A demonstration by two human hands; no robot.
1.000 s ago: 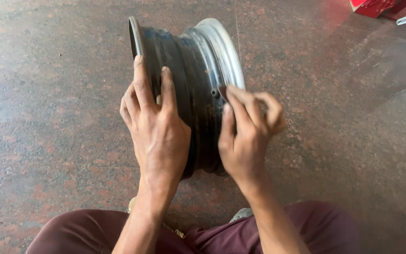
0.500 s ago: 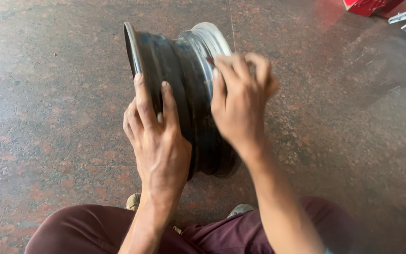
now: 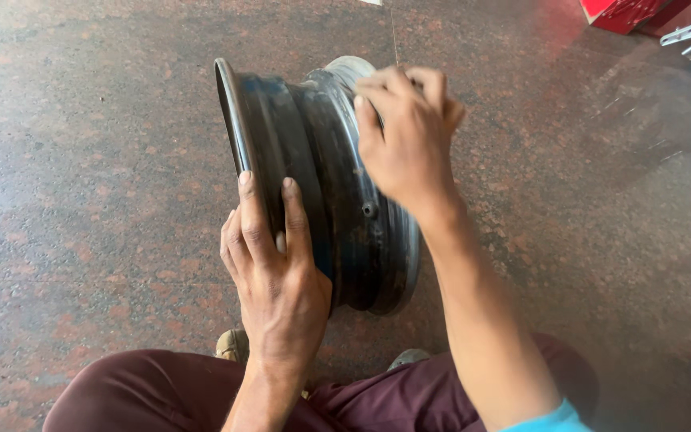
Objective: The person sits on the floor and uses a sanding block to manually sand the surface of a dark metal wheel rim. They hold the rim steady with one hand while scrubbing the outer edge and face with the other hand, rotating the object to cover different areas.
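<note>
Wheel rim (image 3: pixel 337 184) stands on edge on the floor (image 3: pixel 81 160): left hand (image 3: pixel 277 276) flat with fingers spread, right hand (image 3: pixel 405 136) curled over the top lip — one slip and it rolls or tips.

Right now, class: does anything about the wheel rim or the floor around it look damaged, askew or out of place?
Nothing is clearly broken. The steel wheel rim stands on edge on the floor, steadied by the left hand, the right hand on its upper flange. Its dark surface looks worn and grimy, paler at the far flange.

Dark, worn steel wheel rim (image 3: pixel 313 184) stands on edge on the floor.
</note>
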